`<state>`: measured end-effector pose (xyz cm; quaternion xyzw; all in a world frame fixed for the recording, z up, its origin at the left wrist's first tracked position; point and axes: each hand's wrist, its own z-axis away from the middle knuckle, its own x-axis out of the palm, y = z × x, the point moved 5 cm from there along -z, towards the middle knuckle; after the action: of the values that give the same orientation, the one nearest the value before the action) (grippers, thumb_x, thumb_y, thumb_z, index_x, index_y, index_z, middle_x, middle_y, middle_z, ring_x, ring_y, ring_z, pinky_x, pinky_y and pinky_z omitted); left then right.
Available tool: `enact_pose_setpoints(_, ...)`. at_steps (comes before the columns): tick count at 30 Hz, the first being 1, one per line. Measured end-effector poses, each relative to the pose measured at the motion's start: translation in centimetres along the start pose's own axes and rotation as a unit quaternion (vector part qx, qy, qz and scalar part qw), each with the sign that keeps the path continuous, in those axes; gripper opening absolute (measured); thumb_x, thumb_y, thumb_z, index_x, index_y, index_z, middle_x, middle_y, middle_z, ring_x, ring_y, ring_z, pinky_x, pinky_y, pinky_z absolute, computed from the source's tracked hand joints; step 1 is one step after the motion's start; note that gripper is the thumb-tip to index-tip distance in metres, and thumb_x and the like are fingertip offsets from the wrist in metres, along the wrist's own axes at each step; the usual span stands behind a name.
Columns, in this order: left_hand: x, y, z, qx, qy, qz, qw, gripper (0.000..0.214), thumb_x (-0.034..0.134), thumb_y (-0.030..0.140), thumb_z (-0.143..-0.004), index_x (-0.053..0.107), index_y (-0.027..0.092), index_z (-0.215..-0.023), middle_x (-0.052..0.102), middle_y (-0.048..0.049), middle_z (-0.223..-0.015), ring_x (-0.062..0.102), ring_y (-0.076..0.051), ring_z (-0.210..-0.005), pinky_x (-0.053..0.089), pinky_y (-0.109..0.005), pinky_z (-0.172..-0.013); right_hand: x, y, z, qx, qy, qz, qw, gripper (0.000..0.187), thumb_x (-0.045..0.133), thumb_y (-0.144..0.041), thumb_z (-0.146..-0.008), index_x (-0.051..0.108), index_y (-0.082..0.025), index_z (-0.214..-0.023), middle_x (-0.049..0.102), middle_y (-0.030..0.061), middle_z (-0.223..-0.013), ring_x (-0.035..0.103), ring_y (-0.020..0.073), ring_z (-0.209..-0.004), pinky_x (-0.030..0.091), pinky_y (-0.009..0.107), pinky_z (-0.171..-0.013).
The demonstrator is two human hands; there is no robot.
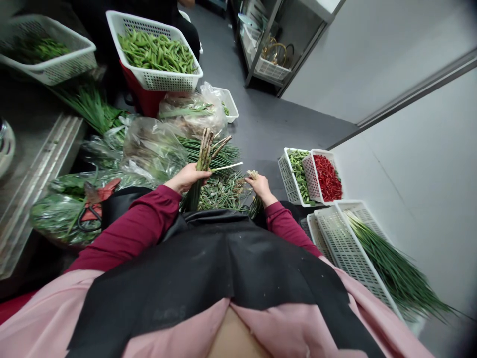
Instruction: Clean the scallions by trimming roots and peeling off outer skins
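My left hand (191,176) is closed round a bunch of unpeeled scallions (204,151), their brownish root ends pointing up and green leaves hanging down. One pale, clean stalk (228,167) sticks out sideways from that hand toward the right. To the right, my right hand (260,186) is closed on a smaller bunch of scallions with white ends (253,174); its green leaves hang below the hand. Between and below both hands lies a heap of scallion trimmings (221,191). More long green scallions (219,151) lie just beyond.
Plastic bags of greens (154,146) lie at the left. Behind stands a white basket of green peppers (156,52), with a person behind it. At right are a basket of red chillies (327,178) and a basket with long scallions (395,253). A metal shelf (266,47) stands at the back.
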<state>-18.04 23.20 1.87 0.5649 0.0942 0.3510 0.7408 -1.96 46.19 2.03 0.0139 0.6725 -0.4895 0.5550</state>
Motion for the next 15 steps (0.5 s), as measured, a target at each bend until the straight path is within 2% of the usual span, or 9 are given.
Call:
enact_pose_setpoints(3,0.8,-0.3,0.0,-0.021,-0.026,0.033,0.999,0.035,0.08,0.027,-0.056,0.055,0.013,-0.077,0.056,0.0016,-0.058,0.052,-0.01,-0.047,0.044,-0.025,-0.047,0.6,-1.6,0.9,-0.002,0.027,-0.027,0.999,0.03,0.074,-0.021,-0.062,0.067,-0.015,-0.091,0.069,0.0077,-0.091,0.062,0.0194,-0.086,0.046,0.031,-0.083)
enact_pose_setpoints(6,1.6,-0.7,-0.1,-0.038,-0.051,0.045,0.997,0.032,0.08,0.025,-0.058,0.056,0.012,-0.075,0.058,0.0005,-0.058,0.053,-0.01,-0.049,0.044,-0.024,-0.048,1.2,-3.4,1.7,0.004,-0.002,-0.148,0.989,0.031,0.074,-0.03,-0.065,0.066,-0.014,-0.09,0.065,0.0031,-0.076,0.059,0.0153,-0.071,0.047,0.029,-0.072)
enact_pose_setpoints(8,2.3,-1.2,-0.1,-0.053,-0.079,0.051,0.994,0.031,0.08,0.024,-0.059,0.057,0.011,-0.076,0.059,-0.0002,-0.059,0.054,-0.01,-0.049,0.045,-0.024,-0.049,2.1,-4.8,2.3,0.029,-0.045,-0.261,0.964,0.032,0.072,-0.039,-0.068,0.066,-0.015,-0.089,0.055,-0.0025,-0.059,0.05,0.0111,-0.054,0.043,0.026,-0.057)
enact_pose_setpoints(11,3.5,-2.0,0.0,-0.068,-0.121,0.06,0.988,0.031,0.08,0.024,-0.061,0.058,0.011,-0.078,0.06,-0.0005,-0.06,0.056,-0.01,-0.05,0.045,-0.024,-0.05,3.4,-6.7,3.3,0.073,-0.092,-0.41,0.904,0.039,0.072,-0.046,-0.067,0.064,-0.016,-0.09,0.036,-0.0088,-0.047,0.031,0.0061,-0.04,0.03,0.023,-0.042)
enact_pose_setpoints(13,4.2,-2.5,0.2,-0.082,-0.149,0.07,0.983,0.031,0.08,0.024,-0.062,0.059,0.012,-0.079,0.061,-0.0005,-0.062,0.057,-0.011,-0.051,0.047,-0.025,-0.052,4.0,-7.7,3.8,0.08,-0.107,-0.467,0.874,0.04,0.073,-0.046,-0.066,0.063,-0.015,-0.089,0.032,-0.01,-0.046,0.027,0.0048,-0.038,0.027,0.022,-0.04)
enact_pose_setpoints(15,4.7,-2.9,0.4,-0.098,-0.172,0.082,0.977,0.031,0.08,0.024,-0.063,0.06,0.011,-0.082,0.062,-0.0011,-0.064,0.059,-0.012,-0.053,0.049,-0.027,-0.055,4.2,-8.0,4.0,0.078,-0.106,-0.485,0.865,0.038,0.074,-0.046,-0.066,0.062,-0.016,-0.085,0.034,-0.0094,-0.047,0.029,0.0046,-0.039,0.027,0.022,-0.039)
